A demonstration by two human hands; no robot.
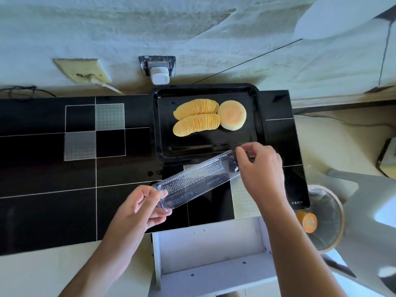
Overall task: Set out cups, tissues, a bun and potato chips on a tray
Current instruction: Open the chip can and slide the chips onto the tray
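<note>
You are looking down at a black tiled counter (49,172) set against a pale, rough wall. A black tray (256,125) sits at the far side of the counter, close to the wall. On the tray lie two rows of potato chips (196,117), fanned out side by side, and a round pale bun (232,115) rests just to their right, touching them.

Your two hands hold an empty clear plastic chip tray (192,182) above the counter, just in front of the black tray's near edge. It is long and narrow and slants from lower left to upper right. Your left hand (139,211) grips its near left end, thumb on top and fingers curled underneath. Your right hand (260,168) pinches its far right end, fingertips closed on the plastic, right over the black tray's near rim.

Below your hands, at the counter's near edge, a white box-like shelf (210,249) stands open. To the right, off the counter, a bin lined with a bag (325,219) holds an orange lid or cap (309,221). On the wall behind the tray a white plug (159,75) sits in a socket.
</note>
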